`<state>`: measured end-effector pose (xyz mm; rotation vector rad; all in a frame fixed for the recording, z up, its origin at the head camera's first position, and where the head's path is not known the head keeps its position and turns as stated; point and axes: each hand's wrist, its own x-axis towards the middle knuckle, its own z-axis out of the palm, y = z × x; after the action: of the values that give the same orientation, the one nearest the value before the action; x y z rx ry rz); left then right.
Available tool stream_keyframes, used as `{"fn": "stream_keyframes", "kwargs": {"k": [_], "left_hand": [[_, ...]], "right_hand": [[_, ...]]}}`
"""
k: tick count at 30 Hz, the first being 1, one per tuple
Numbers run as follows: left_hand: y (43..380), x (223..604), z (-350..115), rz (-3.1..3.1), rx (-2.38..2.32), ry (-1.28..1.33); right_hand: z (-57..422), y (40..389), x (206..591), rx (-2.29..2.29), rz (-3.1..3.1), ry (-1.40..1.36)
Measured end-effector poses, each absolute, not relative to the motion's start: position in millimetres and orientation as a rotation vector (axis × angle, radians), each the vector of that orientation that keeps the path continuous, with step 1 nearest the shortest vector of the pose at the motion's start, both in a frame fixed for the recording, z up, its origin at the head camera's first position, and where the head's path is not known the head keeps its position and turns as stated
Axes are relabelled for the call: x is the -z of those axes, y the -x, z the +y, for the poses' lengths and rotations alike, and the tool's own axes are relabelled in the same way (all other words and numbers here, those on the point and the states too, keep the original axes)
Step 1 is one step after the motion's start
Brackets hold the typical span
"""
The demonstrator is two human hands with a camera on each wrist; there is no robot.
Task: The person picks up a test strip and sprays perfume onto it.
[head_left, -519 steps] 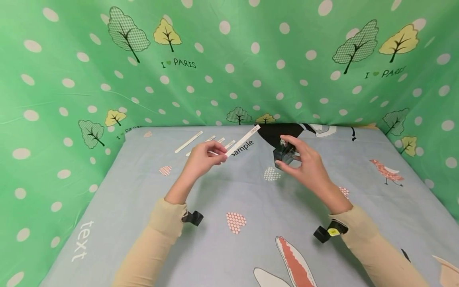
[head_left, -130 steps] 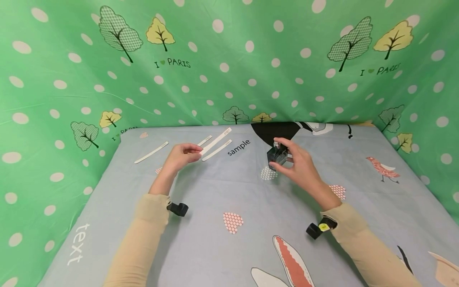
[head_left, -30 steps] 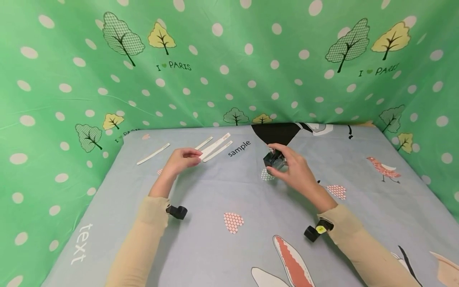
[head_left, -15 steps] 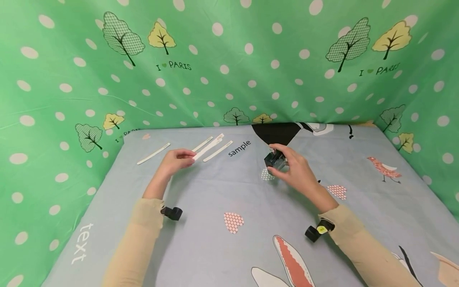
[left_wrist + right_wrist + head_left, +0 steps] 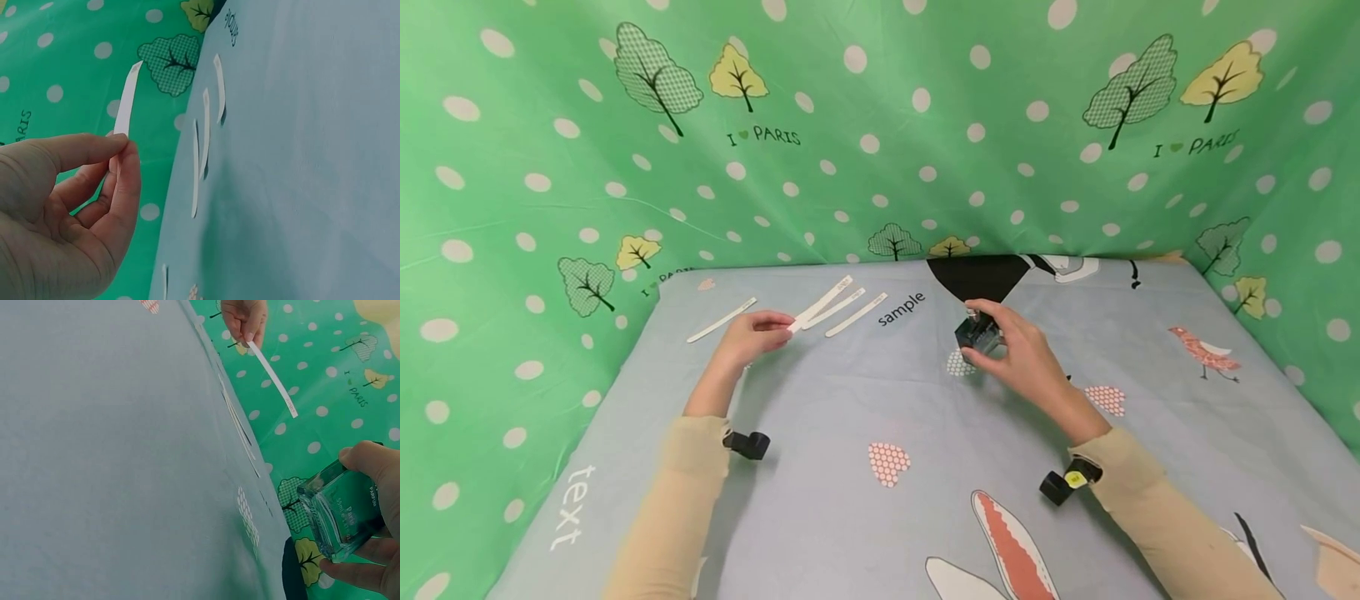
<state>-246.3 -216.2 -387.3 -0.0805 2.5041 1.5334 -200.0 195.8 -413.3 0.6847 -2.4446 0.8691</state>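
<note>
It's pretty much green polka-dot fabric [image 5: 880, 100] with cartoon trees [image 5: 658, 75] round three sides of a blue-grey heart-print cloth [image 5: 820, 517].

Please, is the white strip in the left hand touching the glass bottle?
Apart: the right wrist view shows green cloth between the strip and the bottle.

Strips [image 5: 856, 315] on the table [image 5: 820, 508], left of the bottle [image 5: 973, 335] in the right hand [image 5: 1027, 354], curtain [image 5: 820, 100] behind

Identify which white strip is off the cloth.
The white strip pinched in the left hand, held up; the other visible strips lie on the blue-grey cloth.
</note>
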Motion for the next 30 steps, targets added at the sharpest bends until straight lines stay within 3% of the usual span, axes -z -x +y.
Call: {"fn": "stream_keyframes", "kwargs": {"k": [30], "left_hand": [[239.2, 388.9, -280.2, 2.430, -1.737, 0.276]], "right_hand": [[196.2, 198.7, 413.1, -0.879, -2.439, -0.681]]}}
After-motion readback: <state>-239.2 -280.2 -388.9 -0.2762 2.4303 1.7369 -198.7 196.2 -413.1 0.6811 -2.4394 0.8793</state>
